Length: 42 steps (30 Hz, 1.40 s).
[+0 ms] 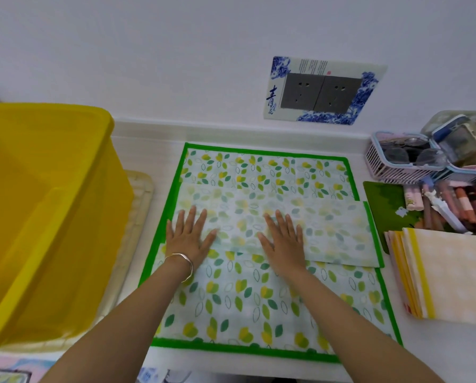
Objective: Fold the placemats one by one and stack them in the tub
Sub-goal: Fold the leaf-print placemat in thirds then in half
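Bright, diffuse light is filling the scene, and no single source is showing itself. The wall [176, 51] is reading as a flat bluish white, without glare. The left hand [188, 239] and right hand [283, 241] are casting only faint, soft-edged shadows on the placemat [258, 299]. The tub [38, 203] is glowing a saturated yellow, its walls letting light through. The wide lens is bending the frame: the socket plate [322, 92] is tilting and the tub is bulging at the left edge. Fine detail is smearing throughout, most of all in the basket [402, 167] at the right edge.
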{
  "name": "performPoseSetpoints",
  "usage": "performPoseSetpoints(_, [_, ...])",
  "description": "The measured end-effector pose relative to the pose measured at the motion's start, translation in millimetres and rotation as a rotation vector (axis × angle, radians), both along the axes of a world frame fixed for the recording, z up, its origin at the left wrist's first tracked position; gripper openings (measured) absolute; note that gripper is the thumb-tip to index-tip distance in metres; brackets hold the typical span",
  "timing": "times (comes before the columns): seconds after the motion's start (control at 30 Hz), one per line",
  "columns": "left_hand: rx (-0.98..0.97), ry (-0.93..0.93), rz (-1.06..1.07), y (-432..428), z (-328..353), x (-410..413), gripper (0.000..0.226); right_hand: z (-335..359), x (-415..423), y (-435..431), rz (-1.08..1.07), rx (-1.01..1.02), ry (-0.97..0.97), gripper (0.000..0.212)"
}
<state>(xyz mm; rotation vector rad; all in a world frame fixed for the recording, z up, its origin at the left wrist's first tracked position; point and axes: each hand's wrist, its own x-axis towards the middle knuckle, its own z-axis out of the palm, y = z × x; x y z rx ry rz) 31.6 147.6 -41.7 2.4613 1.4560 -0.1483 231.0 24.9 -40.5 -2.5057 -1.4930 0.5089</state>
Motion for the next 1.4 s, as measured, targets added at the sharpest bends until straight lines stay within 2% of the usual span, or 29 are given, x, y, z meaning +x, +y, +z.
performPoseSetpoints(0.07, [-0.055,-0.001,0.006,0,8,5,0.069,14,5,-4,-0.042,0.093,0.232,0.056])
performPoseSetpoints(0.13, [-0.058,-0.035,-0.016,2,17,15,0.070,35,8,-10,-0.189,0.223,0.513,0.046])
performPoseSetpoints(0.2, [-0.028,-0.048,-0.074,8,25,31,0.074,56,8,-22,-0.367,0.268,0.720,0.037])
performPoseSetpoints(0.3, [-0.020,-0.033,-0.161,19,31,61,0.072,72,8,-45,-0.582,0.151,1.109,0.034])
performPoseSetpoints(0.37, [-0.016,-0.002,-0.198,24,33,82,0.070,73,9,-59,-0.714,0.073,1.341,0.025])
performPoseSetpoints(0.47, [-0.013,0.023,-0.228,29,33,107,0.070,69,12,-70,-0.862,0.082,1.566,0.025])
performPoseSetpoints(0.57, [-0.013,0.017,-0.156,34,28,117,0.067,65,15,-73,-0.965,0.150,1.694,0.029])
performPoseSetpoints(0.7, [0.048,-0.046,-0.108,42,26,117,0.056,62,23,-70,-0.980,0.202,1.694,0.029])
performPoseSetpoints(0.83, [0.041,-0.061,-0.056,45,32,104,0.046,54,33,-67,-0.934,0.232,1.539,0.031])
performPoseSetpoints(1.0, [-0.215,-0.160,-0.058,37,42,77,0.028,56,48,-51,-0.810,0.299,1.292,0.039])
performPoseSetpoints(1.17, [-0.430,-0.210,-0.203,13,39,46,0.049,55,59,-30,-0.749,0.326,1.091,0.042])
performPoseSetpoints(1.27, [-0.464,-0.226,-0.213,-5,37,36,0.051,55,61,-18,-0.686,0.275,0.991,0.035])
performPoseSetpoints(1.4, [-0.478,-0.262,-0.116,-24,31,34,0.045,54,62,-7,-0.688,0.240,0.903,0.031])
